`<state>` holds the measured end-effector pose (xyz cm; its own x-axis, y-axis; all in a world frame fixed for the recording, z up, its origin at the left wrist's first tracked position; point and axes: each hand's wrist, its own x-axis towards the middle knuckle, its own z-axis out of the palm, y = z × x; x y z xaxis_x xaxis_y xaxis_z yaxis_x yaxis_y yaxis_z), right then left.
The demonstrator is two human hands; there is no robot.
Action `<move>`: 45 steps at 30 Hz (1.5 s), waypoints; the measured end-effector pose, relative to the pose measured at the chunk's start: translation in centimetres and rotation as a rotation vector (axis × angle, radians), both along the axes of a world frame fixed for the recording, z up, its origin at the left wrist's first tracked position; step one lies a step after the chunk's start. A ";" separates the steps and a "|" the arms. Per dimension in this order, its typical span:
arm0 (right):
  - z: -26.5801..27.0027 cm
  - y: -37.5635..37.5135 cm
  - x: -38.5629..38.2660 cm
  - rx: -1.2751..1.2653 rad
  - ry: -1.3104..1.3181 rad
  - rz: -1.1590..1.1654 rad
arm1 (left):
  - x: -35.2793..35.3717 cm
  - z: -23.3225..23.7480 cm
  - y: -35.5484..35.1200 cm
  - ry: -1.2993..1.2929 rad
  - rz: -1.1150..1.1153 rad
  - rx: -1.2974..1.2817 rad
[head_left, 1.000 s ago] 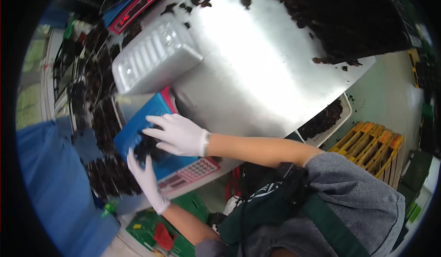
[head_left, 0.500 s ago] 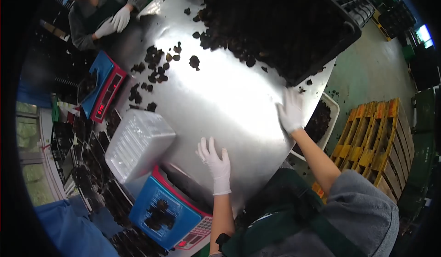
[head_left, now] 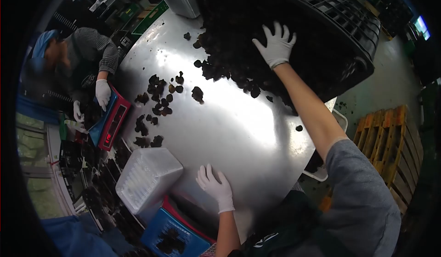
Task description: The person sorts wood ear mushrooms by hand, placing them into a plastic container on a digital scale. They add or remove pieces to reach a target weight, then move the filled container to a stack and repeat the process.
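My right hand (head_left: 277, 45), in a white glove, reaches out with fingers spread over a large heap of dark, mushroom-like pieces (head_left: 229, 68). The heap spills from a black plastic crate (head_left: 337, 15) onto the metal table (head_left: 202, 128). My left hand (head_left: 215, 187), also gloved in white, is over the near part of the table with fingers extended and nothing in it. Beside it stand a stack of clear plastic trays (head_left: 147, 179) and a blue-and-red scale (head_left: 177, 231) with dark pieces on its pan.
Loose dark pieces (head_left: 158, 91) are scattered on the table's left half. Across from me a person (head_left: 89, 57) in white gloves leans over a second scale (head_left: 115, 119). A white tub (head_left: 317, 176) sits below the right table edge, near yellow pallets (head_left: 383, 137).
My right hand has moved from the table's right edge up and forward over the dark heap. The person opposite has lowered a hand to the far scale. My view has shifted slightly.
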<state>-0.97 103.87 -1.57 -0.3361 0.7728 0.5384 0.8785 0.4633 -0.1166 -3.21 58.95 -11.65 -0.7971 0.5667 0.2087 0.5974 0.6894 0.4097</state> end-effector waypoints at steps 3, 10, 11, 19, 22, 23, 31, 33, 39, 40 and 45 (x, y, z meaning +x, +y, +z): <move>-2.4 -0.5 -2.7 -0.093 -0.095 0.036 | 0.2 0.2 0.4 -0.001 0.001 -0.004; -2.5 -8.5 -4.3 -0.655 -0.062 0.520 | -0.2 0.5 0.2 0.007 -0.005 -0.009; -2.3 -7.4 -3.1 -0.708 0.001 0.638 | 0.1 0.7 0.1 -0.013 -0.001 -0.016; -7.5 -3.6 -1.0 0.055 0.085 0.130 | 0.0 0.3 0.2 -0.009 0.024 -0.004; -7.0 -9.3 -0.2 -0.202 -0.122 0.417 | -0.1 -0.1 0.2 0.009 0.029 0.002; -5.9 -10.7 0.5 -0.257 -0.127 0.554 | 0.0 -0.2 0.1 0.013 0.028 0.003; -7.8 -16.3 4.2 -0.330 -0.132 0.560 | -0.1 0.0 0.0 0.009 0.008 0.021; -8.2 -21.6 5.6 -0.462 -0.106 0.765 | 0.0 0.2 0.0 0.003 -0.011 0.061; -4.6 -23.1 9.2 -0.369 -0.036 0.941 | 0.0 0.3 -0.2 -0.037 -0.002 0.172; -4.6 -21.7 8.4 -0.292 0.052 0.726 | 0.1 0.2 -0.2 -0.046 0.007 0.178; -9.0 -24.1 7.8 -0.511 -0.223 0.847 | -0.2 -0.1 -0.8 -0.103 -0.035 0.186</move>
